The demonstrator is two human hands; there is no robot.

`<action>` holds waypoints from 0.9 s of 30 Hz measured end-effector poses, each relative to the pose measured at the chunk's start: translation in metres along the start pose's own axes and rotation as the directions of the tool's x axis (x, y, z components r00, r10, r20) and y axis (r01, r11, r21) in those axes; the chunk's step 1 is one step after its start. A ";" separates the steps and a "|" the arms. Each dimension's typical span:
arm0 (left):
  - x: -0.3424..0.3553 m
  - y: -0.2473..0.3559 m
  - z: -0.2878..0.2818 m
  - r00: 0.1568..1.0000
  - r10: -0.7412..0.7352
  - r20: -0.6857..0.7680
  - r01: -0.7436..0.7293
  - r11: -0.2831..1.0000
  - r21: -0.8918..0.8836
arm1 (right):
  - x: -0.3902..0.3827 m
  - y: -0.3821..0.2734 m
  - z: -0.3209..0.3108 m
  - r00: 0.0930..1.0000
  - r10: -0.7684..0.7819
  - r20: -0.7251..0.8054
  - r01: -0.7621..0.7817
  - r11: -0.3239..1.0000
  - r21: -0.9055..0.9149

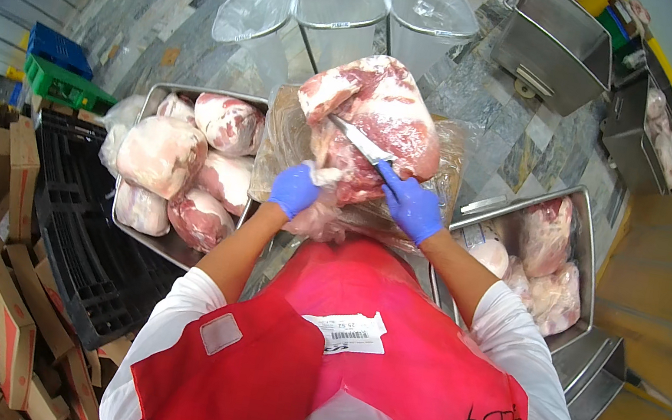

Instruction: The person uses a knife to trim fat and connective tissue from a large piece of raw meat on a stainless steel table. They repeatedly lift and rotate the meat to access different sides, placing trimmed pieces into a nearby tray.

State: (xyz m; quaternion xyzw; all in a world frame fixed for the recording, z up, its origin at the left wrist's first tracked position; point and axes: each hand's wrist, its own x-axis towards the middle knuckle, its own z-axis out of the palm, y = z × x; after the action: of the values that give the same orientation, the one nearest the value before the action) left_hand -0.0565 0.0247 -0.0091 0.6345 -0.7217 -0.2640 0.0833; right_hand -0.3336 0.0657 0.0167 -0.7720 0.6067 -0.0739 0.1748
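Note:
A large piece of raw meat [390,117], pink with white fat, lies on a plastic-covered cardboard box [276,143] in front of me. My right hand [413,208], in a blue glove, is closed round the blue handle of a knife [362,141]. The blade points up and left, its tip against the meat. My left hand [295,190], also gloved in blue, grips a pale flap [325,177] at the meat's near left edge; I cannot tell whether it is fat or skin. Crumpled clear plastic [321,221] hangs just below that hand.
A metal bin [144,105] of meat pieces stands left, another metal bin [586,311] with bagged meat right. Three lined clear bins [339,21] stand beyond the box. Further left are a black pallet [86,232] and flattened cartons [3,316]. A metal cart [555,47] stands far right.

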 end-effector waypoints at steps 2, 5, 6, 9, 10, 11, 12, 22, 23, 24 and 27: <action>0.007 -0.039 -0.009 0.988 0.009 -0.157 0.005 0.996 0.084 | 0.004 -0.021 -0.002 0.999 0.003 -0.033 -0.001 0.997 0.079; 0.020 -0.042 -0.044 0.959 -0.021 -0.284 0.050 0.994 0.094 | 0.005 -0.034 -0.014 0.999 0.001 -0.035 0.003 0.994 0.113; 0.032 -0.041 -0.052 0.949 0.003 -0.314 0.035 0.993 0.116 | 0.011 -0.028 -0.018 0.997 -0.030 -0.067 0.038 0.992 0.120; 0.062 -0.056 -0.077 0.937 0.000 -0.350 0.012 0.999 0.031 | 0.010 -0.025 -0.055 0.990 -0.113 -0.088 0.115 0.993 0.017; 0.070 -0.075 -0.076 0.955 -0.004 -0.296 -0.070 0.969 -0.238 | 0.005 -0.031 -0.080 0.993 -0.115 -0.028 0.114 0.993 -0.037; 0.079 -0.078 -0.075 0.970 0.030 -0.239 -0.148 0.857 -0.494 | 0.001 -0.025 -0.094 0.995 -0.094 0.023 0.096 0.991 -0.097; 0.079 -0.086 -0.073 0.986 -0.132 -0.105 0.013 0.679 -0.734 | -0.001 -0.015 -0.092 0.991 -0.133 0.001 0.132 0.986 -0.103; 0.067 -0.109 -0.049 0.924 -0.139 0.357 0.334 -0.167 -0.928 | 0.027 -0.042 -0.110 0.991 -0.128 0.049 0.135 0.975 -0.176; 0.067 -0.111 -0.049 0.923 -0.156 0.352 0.327 -0.165 -0.930 | 0.034 -0.046 -0.114 0.986 -0.163 0.039 0.168 0.964 -0.206; 0.067 -0.113 -0.050 0.922 -0.174 0.347 0.321 -0.163 -0.933 | 0.042 -0.051 -0.120 0.979 -0.200 0.029 0.201 0.951 -0.235; 0.060 -0.118 -0.051 0.934 -0.113 0.339 0.318 -0.171 -0.933 | 0.082 -0.095 -0.164 0.947 -0.179 0.268 0.270 0.894 -0.358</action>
State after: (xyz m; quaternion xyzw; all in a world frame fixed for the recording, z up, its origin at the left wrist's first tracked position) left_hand 0.0588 -0.0534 -0.0358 0.4475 -0.1638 -0.7652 0.4329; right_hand -0.2794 -0.0238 0.1948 -0.8597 0.4911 0.1178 0.0763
